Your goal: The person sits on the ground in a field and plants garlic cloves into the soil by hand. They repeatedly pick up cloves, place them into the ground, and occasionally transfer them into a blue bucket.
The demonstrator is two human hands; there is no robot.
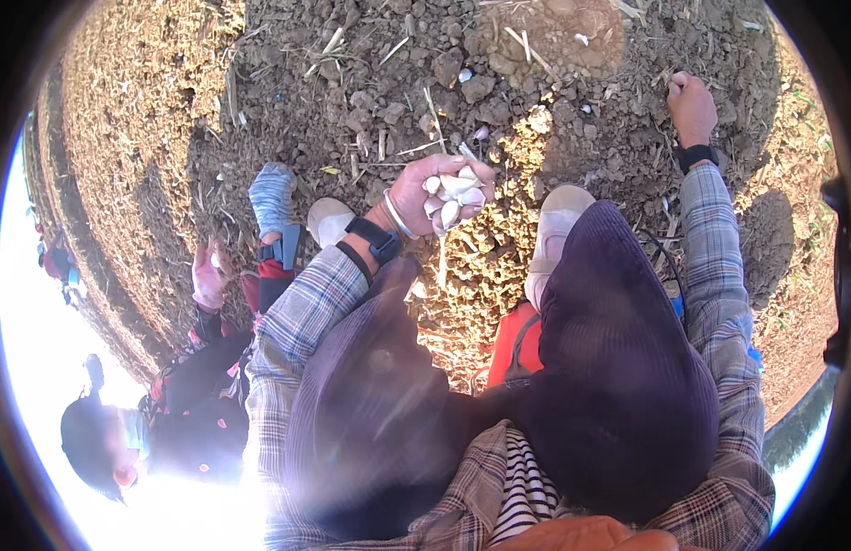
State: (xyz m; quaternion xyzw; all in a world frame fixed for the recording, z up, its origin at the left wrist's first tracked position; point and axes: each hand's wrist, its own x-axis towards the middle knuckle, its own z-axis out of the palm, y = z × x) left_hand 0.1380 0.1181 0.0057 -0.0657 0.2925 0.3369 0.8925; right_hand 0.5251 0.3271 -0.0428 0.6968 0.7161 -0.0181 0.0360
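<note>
My left hand [408,200] is cupped palm up in front of my left knee, its fingers curled around several pale garlic cloves [453,189]. A white band and a dark watch sit on that wrist. My right hand [692,113] reaches out to the far right, low over the cloddy soil [625,131], with its fingers drawn together. Whether anything is pinched in its fingertips is hidden. Single garlic cloves lie on the ground ahead of me, one pinkish clove [482,133] just beyond my left hand and another clove [586,108] between the two hands.
To my left crouches a co-worker [191,406], with one hand in a blue-grey glove [270,196] and a bare hand [211,275] bearing a pale piece. A red object [515,344] with a dark strap is between my legs. Dry straw stalks [436,120] litter the soil.
</note>
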